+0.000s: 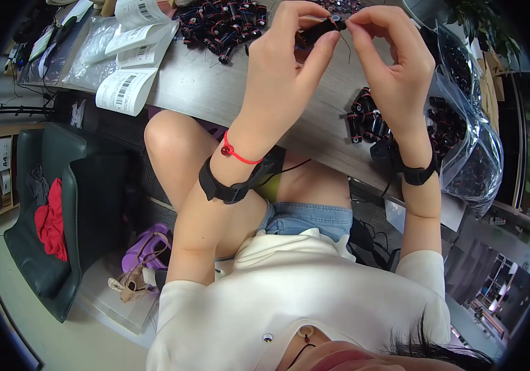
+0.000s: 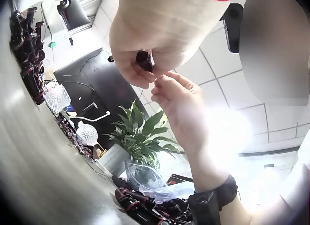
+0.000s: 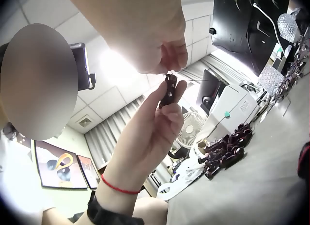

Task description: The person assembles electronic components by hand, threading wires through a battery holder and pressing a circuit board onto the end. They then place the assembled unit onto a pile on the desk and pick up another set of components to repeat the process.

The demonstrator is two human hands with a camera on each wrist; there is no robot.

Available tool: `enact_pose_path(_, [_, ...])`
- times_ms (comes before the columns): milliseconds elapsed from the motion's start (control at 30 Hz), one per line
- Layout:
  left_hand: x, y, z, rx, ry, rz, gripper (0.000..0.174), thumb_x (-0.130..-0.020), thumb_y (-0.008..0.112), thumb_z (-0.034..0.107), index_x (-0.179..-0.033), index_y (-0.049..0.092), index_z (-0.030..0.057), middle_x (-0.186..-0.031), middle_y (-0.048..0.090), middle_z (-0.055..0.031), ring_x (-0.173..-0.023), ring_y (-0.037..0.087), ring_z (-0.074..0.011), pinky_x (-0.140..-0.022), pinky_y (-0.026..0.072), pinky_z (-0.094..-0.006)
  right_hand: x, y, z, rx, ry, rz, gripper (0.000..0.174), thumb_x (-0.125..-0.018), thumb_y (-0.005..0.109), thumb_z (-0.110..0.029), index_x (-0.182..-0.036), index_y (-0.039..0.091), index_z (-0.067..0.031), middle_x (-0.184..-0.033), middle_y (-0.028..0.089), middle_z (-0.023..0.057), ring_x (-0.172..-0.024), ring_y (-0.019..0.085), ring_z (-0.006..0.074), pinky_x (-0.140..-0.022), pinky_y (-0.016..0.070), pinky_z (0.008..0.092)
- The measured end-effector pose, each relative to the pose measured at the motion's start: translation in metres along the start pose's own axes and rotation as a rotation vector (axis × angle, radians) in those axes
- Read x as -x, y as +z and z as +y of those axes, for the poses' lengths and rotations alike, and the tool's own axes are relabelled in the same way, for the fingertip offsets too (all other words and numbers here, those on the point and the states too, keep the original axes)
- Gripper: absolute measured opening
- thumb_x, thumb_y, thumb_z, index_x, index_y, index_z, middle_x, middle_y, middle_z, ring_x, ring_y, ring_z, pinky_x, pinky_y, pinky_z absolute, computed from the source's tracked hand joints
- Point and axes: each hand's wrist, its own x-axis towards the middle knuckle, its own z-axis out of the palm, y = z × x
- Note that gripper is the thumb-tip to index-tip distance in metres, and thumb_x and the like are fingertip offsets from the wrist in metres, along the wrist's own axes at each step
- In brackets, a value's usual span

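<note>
My left hand (image 1: 277, 71) grips a small black cylinder (image 1: 319, 29) with a pale round end, held up over the table between thumb and fingers. The right wrist view shows the same cylinder (image 3: 168, 91) upright in the left hand (image 3: 157, 118), with a thin wire (image 3: 193, 80) sticking out sideways near its top. My right hand (image 1: 398, 65) meets it at that end, thumb and fingertips pinched together. What lies between those fingertips is hidden. In the left wrist view the right hand (image 2: 177, 104) reaches up to the cylinder, which the left hand (image 2: 150, 36) mostly covers.
A heap of similar black cylinders (image 1: 221, 28) lies at the table's back; a smaller group (image 1: 367, 117) sits below my right hand. A clear plastic bag (image 1: 478, 154) of them stands at the right edge. Barcode label sheets (image 1: 122, 89) hang over the front edge at left.
</note>
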Motion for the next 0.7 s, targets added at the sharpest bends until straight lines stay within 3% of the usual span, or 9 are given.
enact_pose_path(67, [-0.002,-0.001,0.026,-0.212,-0.416,-0.016,0.025,-0.097,0.068,0.004,-0.118,0.058,-0.0017,-0.096,0.071,-0.0132,-0.076,0.069,-0.0171,-0.068,0.0538,-0.0281,-0.009,-0.003,-0.023,0.033,0.013,-0.002,0.016,-0.086,0.065,0.012,-0.099,0.063,0.0027,-0.095,0.063,0.0123,-0.081,0.064,0.0213,-0.069,0.0496,0.0280])
enact_pose_path(233, [-0.005,-0.001,0.024,-0.248,-0.419,0.010,0.025,-0.096,0.070,0.004,-0.118,0.060,-0.0015,-0.099,0.071,-0.0153,-0.081,0.072,-0.0216,-0.071,0.0553,-0.0300,-0.012,-0.004,-0.024,0.051,-0.018,-0.021,0.013,-0.087,0.065,0.010,-0.097,0.062,0.0030,-0.093,0.061,0.0130,-0.078,0.062,0.0245,-0.067,0.0486,0.0289])
enact_pose_path(333, [-0.002,0.000,-0.030,-0.124,0.340,0.116,0.024,-0.093,0.072,0.002,-0.115,0.064,-0.0006,-0.099,0.072,-0.0134,-0.083,0.072,-0.0209,-0.071,0.0553,-0.0294,-0.013,-0.007,-0.024,0.035,0.020,-0.057,0.012,-0.087,0.066,0.010,-0.097,0.062,0.0031,-0.093,0.062,0.0124,-0.078,0.062,0.0225,-0.067,0.0484,0.0285])
enact_pose_path(500, [-0.014,-0.003,-0.017,-0.050,0.359,0.115,0.023,-0.090,0.074,0.001,-0.112,0.067,0.0000,-0.099,0.072,-0.0125,-0.085,0.072,-0.0208,-0.074,0.0559,-0.0292,-0.015,-0.014,-0.018,-0.063,0.063,-0.145,0.014,-0.087,0.066,0.009,-0.099,0.063,0.0034,-0.093,0.062,0.0112,-0.079,0.061,0.0190,-0.068,0.0482,0.0281])
enact_pose_path(600, [-0.013,-0.012,0.033,-0.240,-0.361,-0.013,0.023,-0.088,0.076,0.000,-0.110,0.068,-0.0009,-0.100,0.072,-0.0123,-0.087,0.073,-0.0207,-0.076,0.0564,-0.0288,-0.013,-0.016,-0.010,-0.163,0.117,-0.164,0.013,-0.088,0.066,0.009,-0.100,0.063,0.0043,-0.094,0.062,0.0086,-0.082,0.061,0.0144,-0.071,0.0489,0.0265])
enact_pose_path(633, [-0.013,-0.011,0.033,-0.239,-0.360,-0.014,0.023,-0.088,0.076,0.000,-0.110,0.068,-0.0009,-0.100,0.072,-0.0123,-0.087,0.073,-0.0207,-0.076,0.0564,-0.0288,-0.014,-0.005,0.003,-0.162,0.117,-0.163,0.013,-0.088,0.066,0.009,-0.100,0.063,0.0043,-0.094,0.062,0.0086,-0.082,0.061,0.0144,-0.071,0.0489,0.0265])
enact_pose_path(700, [-0.012,-0.011,0.032,-0.257,-0.324,0.004,0.025,-0.087,0.077,0.000,-0.110,0.068,-0.0010,-0.100,0.072,-0.0120,-0.087,0.073,-0.0205,-0.076,0.0564,-0.0286,-0.019,0.040,0.050,-0.960,-0.318,-0.004,0.011,-0.090,0.067,0.008,-0.100,0.063,0.0049,-0.095,0.062,0.0073,-0.085,0.061,0.0129,-0.073,0.0495,0.0256])
